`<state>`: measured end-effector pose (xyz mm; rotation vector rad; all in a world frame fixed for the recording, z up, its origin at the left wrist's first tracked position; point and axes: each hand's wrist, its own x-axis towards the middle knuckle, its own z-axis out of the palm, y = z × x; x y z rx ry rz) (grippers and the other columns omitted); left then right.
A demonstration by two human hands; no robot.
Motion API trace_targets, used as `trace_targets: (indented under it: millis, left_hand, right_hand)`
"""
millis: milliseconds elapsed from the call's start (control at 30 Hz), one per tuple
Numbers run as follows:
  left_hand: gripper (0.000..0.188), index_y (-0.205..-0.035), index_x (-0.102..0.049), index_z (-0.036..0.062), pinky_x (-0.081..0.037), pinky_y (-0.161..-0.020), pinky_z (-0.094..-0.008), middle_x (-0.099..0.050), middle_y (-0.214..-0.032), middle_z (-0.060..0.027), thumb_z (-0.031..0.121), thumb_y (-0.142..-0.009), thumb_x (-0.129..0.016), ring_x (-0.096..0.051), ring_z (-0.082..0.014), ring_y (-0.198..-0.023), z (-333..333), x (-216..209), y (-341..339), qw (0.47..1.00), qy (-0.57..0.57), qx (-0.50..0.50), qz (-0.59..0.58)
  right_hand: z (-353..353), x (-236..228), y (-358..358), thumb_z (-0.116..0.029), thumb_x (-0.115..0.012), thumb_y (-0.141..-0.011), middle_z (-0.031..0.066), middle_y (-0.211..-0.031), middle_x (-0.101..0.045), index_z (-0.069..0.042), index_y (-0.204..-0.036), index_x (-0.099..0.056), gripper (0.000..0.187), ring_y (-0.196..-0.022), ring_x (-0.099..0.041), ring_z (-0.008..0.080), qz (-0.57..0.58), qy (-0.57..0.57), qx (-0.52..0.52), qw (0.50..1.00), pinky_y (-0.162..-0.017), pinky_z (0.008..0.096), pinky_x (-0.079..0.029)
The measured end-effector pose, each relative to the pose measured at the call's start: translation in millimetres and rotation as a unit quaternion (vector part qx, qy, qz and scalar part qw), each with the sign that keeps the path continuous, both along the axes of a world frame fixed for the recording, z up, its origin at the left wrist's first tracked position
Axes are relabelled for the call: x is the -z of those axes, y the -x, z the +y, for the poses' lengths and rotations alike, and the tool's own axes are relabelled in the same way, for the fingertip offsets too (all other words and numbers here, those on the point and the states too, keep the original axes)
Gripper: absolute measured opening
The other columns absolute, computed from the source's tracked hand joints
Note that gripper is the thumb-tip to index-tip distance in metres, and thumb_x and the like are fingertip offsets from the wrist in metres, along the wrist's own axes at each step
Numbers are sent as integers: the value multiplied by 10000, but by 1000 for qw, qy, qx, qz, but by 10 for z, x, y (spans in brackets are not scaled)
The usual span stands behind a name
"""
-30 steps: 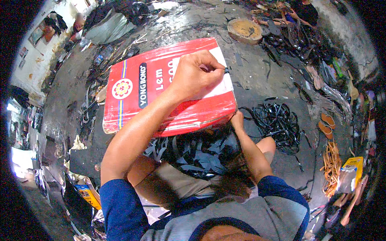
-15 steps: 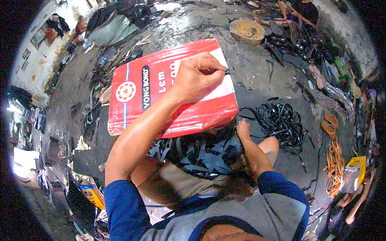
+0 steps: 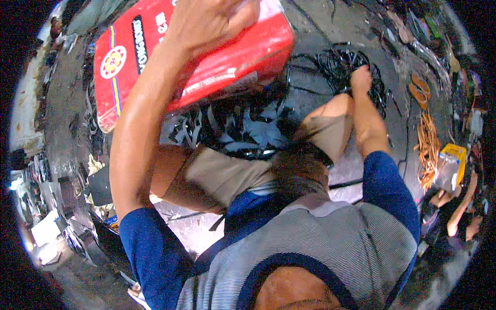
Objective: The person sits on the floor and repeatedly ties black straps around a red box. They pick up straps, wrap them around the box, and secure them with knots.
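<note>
My left hand (image 3: 214, 23) lies over the top face of a red printed carton (image 3: 248, 59), its fingers curled. The upper edge of the picture cuts off part of it, so what it pinches, if anything, is hidden. The carton tilts over a heap of black and grey strips (image 3: 243, 124) between my legs. Out to the right, past my bent knee, my right hand (image 3: 361, 80) is closed in a fist at a tangled pile of glossy black straps (image 3: 336, 64). Whether a strap is inside that fist is too blurred to tell.
Brown sandals (image 3: 419, 92) lie at the right, with a bundle of tan strips (image 3: 427, 147) below them. Beside the bundle is a yellow and clear package (image 3: 452, 165). Part of another person's arm (image 3: 462, 206) shows there. Scraps litter the left side.
My right hand has moved away from the carton's near right corner, out to the strap pile. My left hand stays over the carton. The view has tipped, so the carton sits higher in it.
</note>
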<state>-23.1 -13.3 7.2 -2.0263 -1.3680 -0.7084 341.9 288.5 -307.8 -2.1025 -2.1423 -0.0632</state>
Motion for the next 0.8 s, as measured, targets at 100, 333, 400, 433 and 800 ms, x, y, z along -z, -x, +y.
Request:
trace_targets:
  millis: [100,333,400,433,800]
  left_hand:
    - [387,-1253,-688,69,-504,-984,-458,-659,-1253,-174,206,-921,-543,-607,-355,-1096,2,-3,-133,997,54,-6,-59]
    - [342,-1258,-670,62,-509,-974,-487,-654,-1247,-192,223,-986,-542,-623,-384,-1119,-25,3,-127,996,38,-18,-83]
    - [334,-1278,-658,58,-528,-934,-479,-661,-1221,-191,182,-984,-560,-637,-377,-1094,-174,81,-197,996,44,-39,-71]
    - [340,-1294,-648,54,-541,-904,-469,-665,-1203,-189,152,-977,-573,-645,-373,-1069,-204,69,-319,997,31,-38,-57]
    - [430,-1307,-614,35,-510,-972,-387,-676,-1150,-168,232,-936,-706,-670,-304,-1054,-1546,1106,-1428,787,321,-96,-518]
  right_hand:
    - [161,-365,-431,-303,-479,-1013,216,-1233,-666,-52,-1237,-630,369,-1081,-695,394,-12,11,69,998,-839,515,-587]
    - [-923,-79,526,-266,-735,-884,153,-1009,-753,-57,-1040,-757,262,-947,-719,298,160,149,-321,922,-861,428,-558]
    - [-1816,-91,988,-355,-812,-862,66,-967,-753,-69,-1015,-757,329,-895,-687,159,202,454,-425,757,-802,344,-558]
    - [-2173,-111,1057,-392,-836,-842,25,-970,-747,-73,-1013,-752,372,-896,-677,130,221,480,-456,716,-779,336,-557]
    - [-2981,-1628,872,-167,-700,-915,109,-976,-686,-20,-969,-662,161,-907,-650,189,397,411,-569,591,-855,321,-493]
